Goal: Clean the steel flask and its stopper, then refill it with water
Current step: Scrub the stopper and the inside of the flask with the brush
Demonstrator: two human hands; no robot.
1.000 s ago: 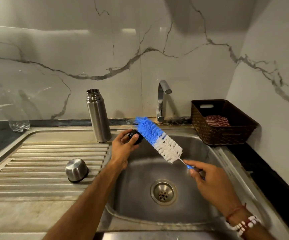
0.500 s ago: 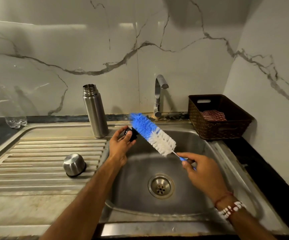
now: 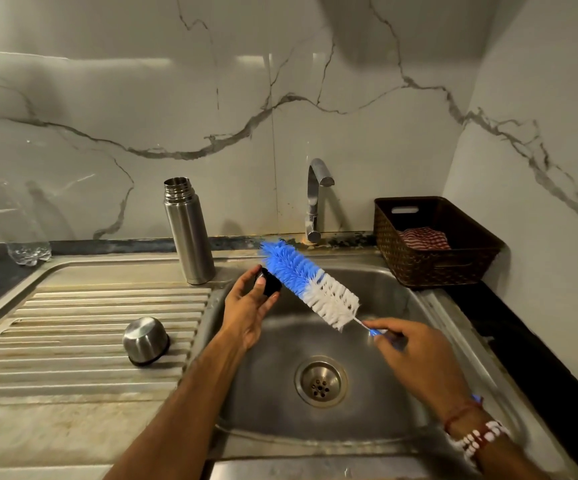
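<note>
Your left grip (image 3: 248, 308) is curled round the small black stopper (image 3: 270, 285), pinching it between thumb and fingertips above the back left corner of the sink basin (image 3: 266, 403). Your right grip (image 3: 415, 351) pinches the thin blue handle of the bottle brush (image 3: 310, 285), which slants up and to the left over the basin. The white bristles lie nearer your right grip and the blue bristles run on to the tip. The blue part lies against the right side of the stopper and seems to touch it. The steel flask (image 3: 188, 233) stands upright with its threaded mouth uncovered, on the steel ledge at the back of the ridged drainboard (image 3: 83, 306), just left of the basin and near your left grip. Its steel cup lid (image 3: 144, 341) sits mouth down on the drainboard, well apart from the flask. The drain (image 3: 320, 381) lies between your two forearms. The tap (image 3: 317, 199) rises behind the basin, close to the brush tip. To its right a brown woven basket (image 3: 433, 268) stands on the dark bench (image 3: 540, 375) and holds a red-and-white striped cloth (image 3: 424, 238). At the far left a clear plastic bottle (image 3: 10, 209) with a blue cap stands by the marble wall. A red thread and a beaded band circle your right wrist.
</note>
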